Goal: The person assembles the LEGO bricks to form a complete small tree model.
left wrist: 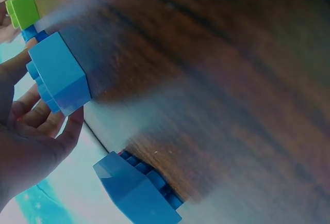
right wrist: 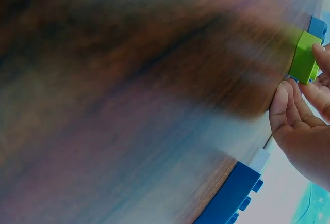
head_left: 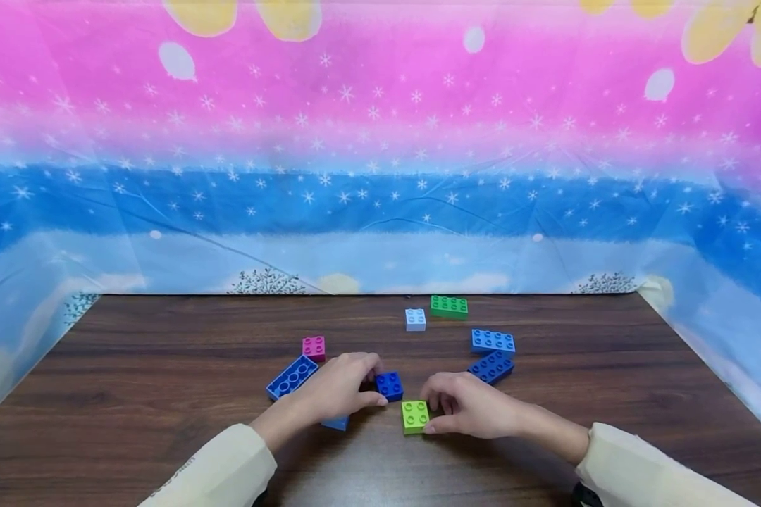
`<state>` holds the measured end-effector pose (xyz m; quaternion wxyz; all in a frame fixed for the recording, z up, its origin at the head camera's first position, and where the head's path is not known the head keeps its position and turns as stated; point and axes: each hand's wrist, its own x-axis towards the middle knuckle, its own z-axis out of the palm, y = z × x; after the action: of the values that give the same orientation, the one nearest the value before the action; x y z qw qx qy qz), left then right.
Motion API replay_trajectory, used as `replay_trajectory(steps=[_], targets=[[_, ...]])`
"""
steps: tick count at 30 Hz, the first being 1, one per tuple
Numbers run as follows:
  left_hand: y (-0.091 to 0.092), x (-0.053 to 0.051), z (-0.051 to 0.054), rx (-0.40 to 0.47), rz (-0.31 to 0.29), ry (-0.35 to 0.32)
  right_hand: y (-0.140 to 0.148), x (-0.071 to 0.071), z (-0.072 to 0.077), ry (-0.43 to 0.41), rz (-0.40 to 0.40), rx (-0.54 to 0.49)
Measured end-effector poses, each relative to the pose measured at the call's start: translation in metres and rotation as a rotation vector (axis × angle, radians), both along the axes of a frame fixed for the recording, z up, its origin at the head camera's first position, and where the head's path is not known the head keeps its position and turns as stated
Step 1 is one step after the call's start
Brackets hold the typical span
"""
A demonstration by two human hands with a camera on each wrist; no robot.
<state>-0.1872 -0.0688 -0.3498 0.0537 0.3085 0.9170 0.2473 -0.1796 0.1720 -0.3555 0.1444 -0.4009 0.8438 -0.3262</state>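
My left hand (head_left: 336, 387) is at a small dark blue brick (head_left: 390, 386), its thumb and forefinger pinching the left side. Under the left wrist lies a light blue brick (head_left: 335, 423), mostly hidden in the head view; it looms in the left wrist view (left wrist: 59, 74). To the right, my right hand (head_left: 475, 405) pinches a lime green brick (head_left: 415, 417) at its right side, thumb at the near corner and forefinger behind. The thumb also shows against the lime brick (right wrist: 304, 56) in the right wrist view. Both bricks stand studs up on the table, a small gap apart.
Left of the hands lie a pink brick (head_left: 313, 348) and an upside-down blue brick (head_left: 292, 378). Farther back are a white brick (head_left: 415, 320) and a green brick (head_left: 449, 306). A medium blue brick (head_left: 492, 341) and a dark blue one (head_left: 491, 367) lie behind the right hand.
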Motion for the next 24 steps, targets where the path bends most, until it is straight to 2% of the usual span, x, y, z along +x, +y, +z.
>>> replay_trajectory(steps=[8,16,24], targets=[[-0.001,0.002,0.003,0.003,0.018,-0.013,-0.001,0.001,-0.001,0.013,-0.016,0.003],[-0.002,0.006,0.013,0.047,0.026,-0.02,-0.001,0.002,-0.001,0.021,-0.017,0.004],[0.0,0.015,0.022,0.095,0.001,-0.014,-0.001,0.001,-0.001,0.017,-0.02,-0.005]])
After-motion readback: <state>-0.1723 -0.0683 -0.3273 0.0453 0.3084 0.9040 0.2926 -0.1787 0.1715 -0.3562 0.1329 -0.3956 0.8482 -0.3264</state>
